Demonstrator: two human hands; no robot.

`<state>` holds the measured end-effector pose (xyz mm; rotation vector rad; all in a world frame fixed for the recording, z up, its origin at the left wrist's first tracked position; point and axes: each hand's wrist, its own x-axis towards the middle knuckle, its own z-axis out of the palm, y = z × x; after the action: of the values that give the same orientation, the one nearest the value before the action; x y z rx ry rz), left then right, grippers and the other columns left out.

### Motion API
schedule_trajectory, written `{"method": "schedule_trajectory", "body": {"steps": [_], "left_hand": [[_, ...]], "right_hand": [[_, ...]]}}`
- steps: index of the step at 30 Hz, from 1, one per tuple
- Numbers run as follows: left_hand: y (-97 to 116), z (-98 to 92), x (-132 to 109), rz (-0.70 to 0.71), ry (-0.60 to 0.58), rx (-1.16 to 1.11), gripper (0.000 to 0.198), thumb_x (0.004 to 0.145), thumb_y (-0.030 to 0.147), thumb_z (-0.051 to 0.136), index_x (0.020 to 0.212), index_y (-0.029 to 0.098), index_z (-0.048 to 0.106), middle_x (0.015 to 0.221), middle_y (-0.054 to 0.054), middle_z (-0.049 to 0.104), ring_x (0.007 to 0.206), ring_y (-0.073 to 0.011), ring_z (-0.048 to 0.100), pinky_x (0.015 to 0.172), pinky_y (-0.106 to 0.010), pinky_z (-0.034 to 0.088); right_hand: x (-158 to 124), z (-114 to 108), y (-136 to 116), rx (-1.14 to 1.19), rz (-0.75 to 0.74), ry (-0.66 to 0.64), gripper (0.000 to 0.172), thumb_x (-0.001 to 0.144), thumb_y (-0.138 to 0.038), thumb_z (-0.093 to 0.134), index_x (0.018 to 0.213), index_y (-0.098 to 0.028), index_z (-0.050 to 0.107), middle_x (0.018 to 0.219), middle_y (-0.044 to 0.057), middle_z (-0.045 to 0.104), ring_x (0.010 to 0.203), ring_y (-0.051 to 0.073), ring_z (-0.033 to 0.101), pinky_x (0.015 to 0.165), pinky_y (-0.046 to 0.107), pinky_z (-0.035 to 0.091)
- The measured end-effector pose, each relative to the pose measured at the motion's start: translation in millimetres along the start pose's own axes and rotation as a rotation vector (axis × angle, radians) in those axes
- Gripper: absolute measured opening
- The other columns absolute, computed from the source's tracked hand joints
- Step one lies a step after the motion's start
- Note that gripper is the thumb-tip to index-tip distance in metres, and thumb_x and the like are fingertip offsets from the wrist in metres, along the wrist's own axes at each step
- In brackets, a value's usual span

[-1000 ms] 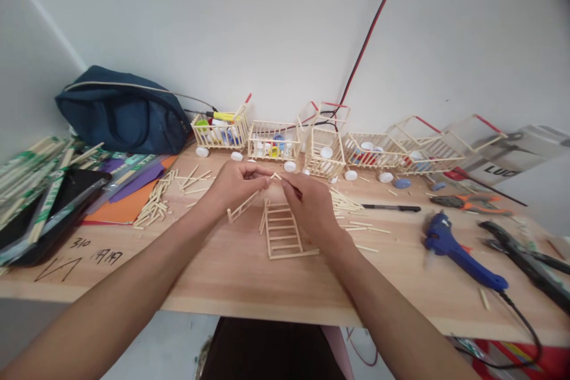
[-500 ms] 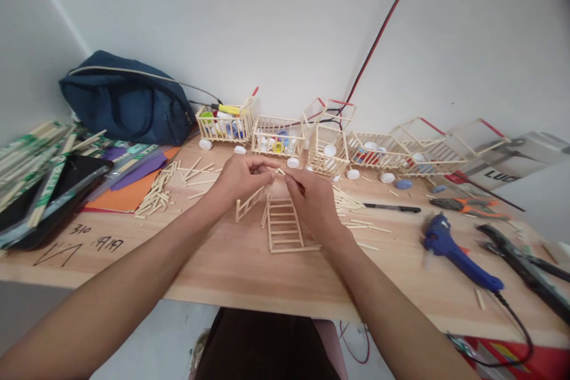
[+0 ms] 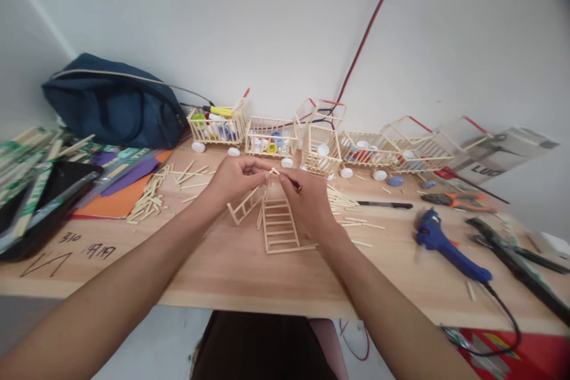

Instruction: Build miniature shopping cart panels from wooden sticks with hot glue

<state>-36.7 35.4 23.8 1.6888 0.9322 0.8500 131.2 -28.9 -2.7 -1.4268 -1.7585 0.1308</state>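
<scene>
My left hand (image 3: 240,179) is closed, thumb and fingers pinching a small ladder-like wooden stick frame (image 3: 244,206) that slants down below it. My right hand (image 3: 308,195) is closed too, its fingertips meeting the left ones at a short wooden stick (image 3: 275,171). Fingers partly hide where the pieces meet, so I cannot tell whether they touch. Just below the hands a larger stick panel with several rungs (image 3: 280,225) lies on the table, partly under my right hand.
Along the wall stand several miniature stick carts (image 3: 271,138) with white wheels. Loose sticks (image 3: 149,195) lie left, near a blue bag (image 3: 116,101). On the right are a black pen (image 3: 385,205), orange-handled pliers (image 3: 458,202), a blue glue gun (image 3: 449,249) and a black-handled tool (image 3: 512,258).
The whole view has shifted slightly, so the table's things appear further left. Both hands keep nearly the same pose, fingertips together over the panel.
</scene>
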Motion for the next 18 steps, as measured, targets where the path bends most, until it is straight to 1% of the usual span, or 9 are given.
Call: {"method": "schedule_trajectory", "body": {"steps": [7,12,16,18], "left_hand": [[-6.0,1.3,2.5,0.005,0.006,-0.008,0.03,0.065,0.026,0.072,0.09,0.01,0.075,0.077,-0.007,0.073,0.067,-0.0126,0.063,0.062,-0.022,0.047],[-0.4,-4.1,2.2,-0.045,-0.071,0.006,0.03,0.064,0.026,0.073,0.091,0.012,0.076,0.075,-0.004,0.073,0.063,-0.0103,0.06,0.055,-0.019,0.043],[4.3,-6.3,1.2,-0.083,-0.071,0.018,0.03,0.066,0.022,0.072,0.094,0.013,0.076,0.075,-0.003,0.072,0.06,-0.0085,0.058,0.054,-0.018,0.044],[5.7,-7.2,1.3,-0.106,-0.074,0.027,0.028,0.067,0.019,0.071,0.093,0.012,0.076,0.072,-0.002,0.071,0.056,-0.0073,0.055,0.053,-0.018,0.045]], "right_hand": [[-1.2,-1.3,0.9,-0.003,-0.016,0.023,0.025,0.09,-0.023,0.051,0.101,-0.024,0.074,0.097,0.004,0.075,0.087,0.021,0.068,0.078,0.032,0.049],[-1.1,-0.6,0.7,-0.016,-0.002,0.02,0.024,0.09,-0.023,0.052,0.098,-0.024,0.075,0.094,0.003,0.075,0.084,0.02,0.068,0.076,0.031,0.048],[-0.2,-1.0,-1.5,-0.026,0.011,-0.004,0.024,0.09,-0.022,0.05,0.096,-0.021,0.074,0.09,0.004,0.074,0.08,0.02,0.066,0.072,0.03,0.046],[0.1,-0.4,-2.0,-0.038,0.013,-0.026,0.025,0.091,-0.022,0.049,0.092,-0.02,0.074,0.086,0.004,0.073,0.076,0.019,0.064,0.069,0.029,0.044]]}}
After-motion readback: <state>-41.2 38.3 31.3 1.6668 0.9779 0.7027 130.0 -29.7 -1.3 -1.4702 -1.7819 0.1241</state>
